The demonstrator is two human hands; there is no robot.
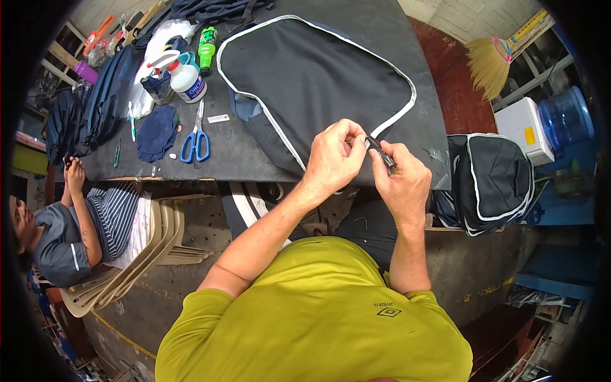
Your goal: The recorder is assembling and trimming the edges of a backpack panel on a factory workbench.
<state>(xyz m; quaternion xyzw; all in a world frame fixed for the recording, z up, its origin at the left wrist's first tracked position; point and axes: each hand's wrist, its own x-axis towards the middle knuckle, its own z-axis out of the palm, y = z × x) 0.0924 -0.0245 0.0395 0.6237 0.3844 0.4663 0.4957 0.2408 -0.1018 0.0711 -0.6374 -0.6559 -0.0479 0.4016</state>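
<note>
A black backpack (318, 76) edged with white piping lies on the dark table, its near corner at the table's front edge. My left hand (334, 155) is closed in a pinch at that corner, on the end of the white piping. Close beside it, my right hand (405, 183) is wrapped round a small black handheld tool (386, 159). The tool's tip points up and left toward the piping, near my left fingertips. Its exact kind cannot be made out. My fingers hide part of the corner.
Blue-handled scissors (195, 143), a white spray bottle (186, 79), a green bottle (207, 48) and dark blue fabric pieces (158, 132) lie to the left. A person (70, 235) sits at far left by stacked chairs (159, 235). Another black backpack (499, 175) is at the right.
</note>
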